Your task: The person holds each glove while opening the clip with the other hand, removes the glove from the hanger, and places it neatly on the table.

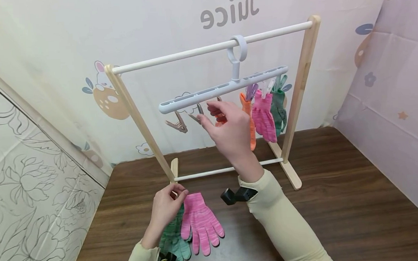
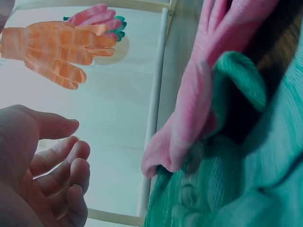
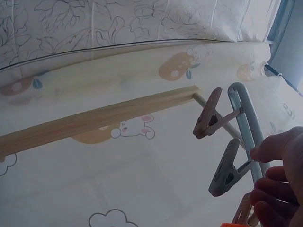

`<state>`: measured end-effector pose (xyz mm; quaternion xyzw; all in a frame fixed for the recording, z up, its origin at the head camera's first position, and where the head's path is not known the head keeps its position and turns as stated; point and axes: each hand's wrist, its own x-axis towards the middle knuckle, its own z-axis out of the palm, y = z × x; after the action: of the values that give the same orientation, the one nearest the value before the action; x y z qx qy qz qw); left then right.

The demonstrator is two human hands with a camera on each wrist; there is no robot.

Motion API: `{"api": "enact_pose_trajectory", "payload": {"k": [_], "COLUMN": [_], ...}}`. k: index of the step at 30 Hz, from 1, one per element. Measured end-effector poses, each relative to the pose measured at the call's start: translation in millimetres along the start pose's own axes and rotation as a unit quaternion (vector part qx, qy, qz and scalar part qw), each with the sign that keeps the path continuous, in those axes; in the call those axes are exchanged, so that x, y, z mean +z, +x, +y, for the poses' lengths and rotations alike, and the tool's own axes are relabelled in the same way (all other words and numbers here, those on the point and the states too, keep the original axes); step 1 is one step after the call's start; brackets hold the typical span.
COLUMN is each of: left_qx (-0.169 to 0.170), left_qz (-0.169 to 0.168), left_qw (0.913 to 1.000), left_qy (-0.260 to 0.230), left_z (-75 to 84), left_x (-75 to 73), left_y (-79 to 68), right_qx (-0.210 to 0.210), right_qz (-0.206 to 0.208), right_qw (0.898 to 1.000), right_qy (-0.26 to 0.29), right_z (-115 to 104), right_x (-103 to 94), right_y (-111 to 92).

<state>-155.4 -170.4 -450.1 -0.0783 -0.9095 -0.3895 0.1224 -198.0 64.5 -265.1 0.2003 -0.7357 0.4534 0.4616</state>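
My right hand (image 1: 230, 129) is raised under the light grey hanger (image 1: 200, 96), fingers loosely bent with a gap between thumb and index. In the right wrist view a fingertip overlaps the hanger beside a grey clothespin (image 3: 225, 172); a beige clothespin (image 3: 207, 118) dangles farther along. Behind this hand, an orange glove (image 1: 253, 138) is partly hidden. My left hand (image 1: 166, 206) hovers by the cuff of a pink glove (image 1: 200, 224), which overlaps a green glove (image 1: 173, 233) on the table. The left wrist view shows its fingers loosely curled around nothing.
The hanger hooks over the white top rod (image 1: 177, 56) of a wooden-sided rack (image 1: 301, 85). Toward its right end hang another pink glove (image 1: 263, 120) and another green glove (image 1: 279, 108) on clothespins. A dark wooden table (image 1: 341, 187) lies underneath, with patterned cloth walls around.
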Motion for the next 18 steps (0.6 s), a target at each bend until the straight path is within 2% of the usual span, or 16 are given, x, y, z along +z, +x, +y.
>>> {"api": "enact_pose_trajectory", "payload": {"k": [5,10,18], "left_qx": [-0.005,-0.003,0.008], "left_qz": [-0.005,-0.004,-0.011], "left_qw": [0.9999,0.9998,0.999], "left_qy": [-0.013,-0.02,-0.043], "left_z": [4.0,6.3,11.9], "left_x": [0.4,2.1,7.9], "left_y": [0.5,1.3,4.4], "right_qx": [0.021,0.047,0.114], "right_qz": [0.036,0.049,0.013], "right_qw": [0.999,0.998,0.993], "right_qy": [0.011,-0.006,0.001], "right_z": [6,14,25], "right_x": [-8.7,-12.3,-4.5], "right_y": [0,-1,0]}}
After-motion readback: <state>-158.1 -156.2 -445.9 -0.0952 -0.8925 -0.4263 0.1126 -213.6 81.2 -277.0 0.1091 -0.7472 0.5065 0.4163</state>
